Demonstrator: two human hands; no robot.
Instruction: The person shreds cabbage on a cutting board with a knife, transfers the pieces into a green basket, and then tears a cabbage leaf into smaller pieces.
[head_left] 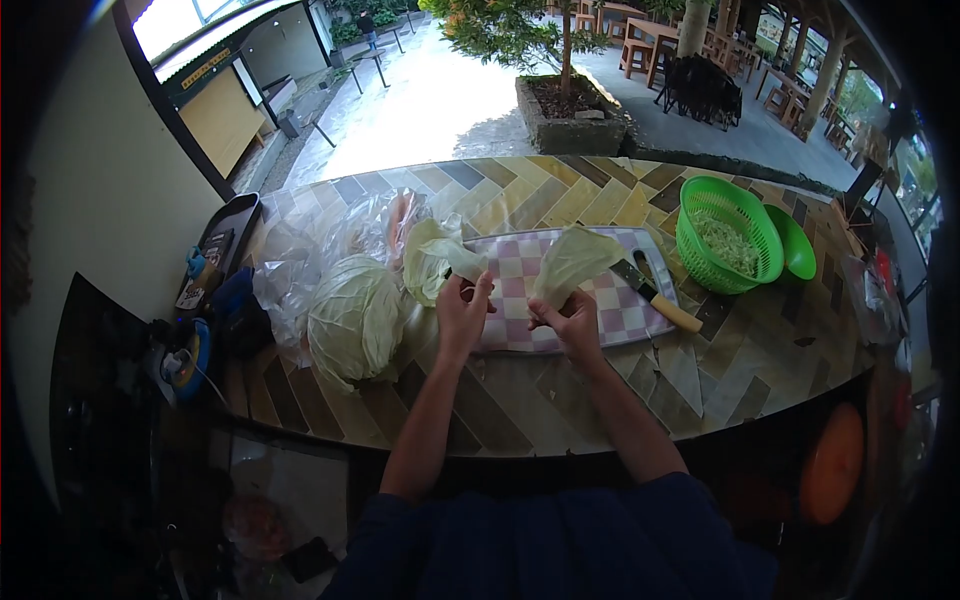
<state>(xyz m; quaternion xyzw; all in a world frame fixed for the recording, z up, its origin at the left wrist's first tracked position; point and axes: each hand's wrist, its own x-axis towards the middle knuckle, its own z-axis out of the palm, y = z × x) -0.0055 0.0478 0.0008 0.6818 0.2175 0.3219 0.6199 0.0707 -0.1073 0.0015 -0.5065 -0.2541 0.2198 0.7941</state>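
Cabbage, loose: left hand [467, 303] is pinching one leaf [428, 262] by its edge, right hand [572, 320] is pinching a second leaf [575, 260] at its narrow end, likely the firmest hold on light, tearable stock.

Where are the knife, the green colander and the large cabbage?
Knife [677, 313]: head view, on its light handle.
Green colander [692, 250]: head view, on its slotted wall.
Large cabbage [352, 312]: head view, middle of its leafy outside.

Prob. open-air resto — tables [657, 32] w/ stools [634, 50]
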